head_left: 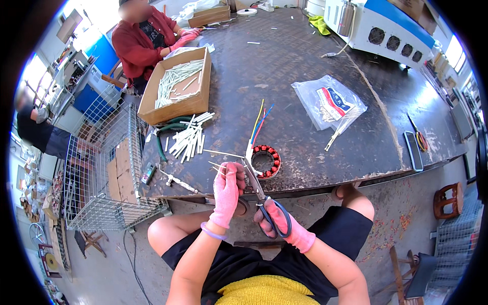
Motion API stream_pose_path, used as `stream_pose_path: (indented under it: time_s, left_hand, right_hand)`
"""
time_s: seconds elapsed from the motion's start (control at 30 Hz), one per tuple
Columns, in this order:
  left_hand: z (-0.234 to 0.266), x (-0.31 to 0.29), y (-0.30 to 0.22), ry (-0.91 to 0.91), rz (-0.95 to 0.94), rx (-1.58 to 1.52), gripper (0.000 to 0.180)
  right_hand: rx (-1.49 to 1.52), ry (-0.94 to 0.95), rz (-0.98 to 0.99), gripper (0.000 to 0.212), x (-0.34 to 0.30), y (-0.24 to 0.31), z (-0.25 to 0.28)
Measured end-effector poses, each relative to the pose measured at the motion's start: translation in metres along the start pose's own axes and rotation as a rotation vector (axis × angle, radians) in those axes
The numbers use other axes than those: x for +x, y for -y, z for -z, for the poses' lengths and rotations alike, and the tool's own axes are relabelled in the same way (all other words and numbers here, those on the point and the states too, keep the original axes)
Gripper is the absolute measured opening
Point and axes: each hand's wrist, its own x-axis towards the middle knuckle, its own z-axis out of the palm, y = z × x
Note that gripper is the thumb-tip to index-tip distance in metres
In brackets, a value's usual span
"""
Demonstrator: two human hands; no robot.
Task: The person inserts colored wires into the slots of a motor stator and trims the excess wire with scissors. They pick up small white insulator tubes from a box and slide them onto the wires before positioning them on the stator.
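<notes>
My left hand (226, 193), in a pink glove, pinches several thin pale strands (217, 168) at the table's front edge. One longer strand (223, 152) reaches from the left toward the stator. My right hand (287, 223), also gloved in pink, is wrapped round the dark handles of a pair of scissors (255, 184). Their blades point up and away, between my left hand and the stator. Just beyond lies a ring-shaped motor stator (276, 163) with red coils. Yellow, red and blue wires (257, 127) rise from a white sleeve at its left side.
White tubes (187, 141) lie loose beside a cardboard box (178, 116) of more. A pen-like tool (179, 183) lies at the front edge. Rightward are a plastic bag (311, 104), phone (413, 151) and white-blue machine (391, 35). A co-worker (134, 40) sits far left, beyond a wire cage (96, 208).
</notes>
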Motion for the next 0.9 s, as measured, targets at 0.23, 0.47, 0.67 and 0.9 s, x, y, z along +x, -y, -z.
stream_pose_path:
  time_s: [0.23, 0.47, 0.67, 0.9]
  left_hand:
    - [-0.001, 0.007, -0.003, -0.015, -0.054, -0.067, 0.028]
    - [-0.011, 0.026, -0.021, 0.005, -0.175, 0.007, 0.023]
    - [-0.009, 0.025, -0.012, -0.012, -0.019, 0.009, 0.033]
    - [-0.006, 0.025, -0.007, -0.007, -0.008, -0.061, 0.029]
  right_hand:
    - [-0.003, -0.083, 0.018, 0.056, -0.004, 0.000, -0.017]
    - [0.005, 0.006, 0.004, 0.072, -0.016, -0.025, -0.018]
    - [-0.026, -0.011, 0.023, 0.079, 0.010, -0.016, -0.025]
    - [0.011, -0.065, 0.044, 0.083, 0.028, -0.005, -0.041]
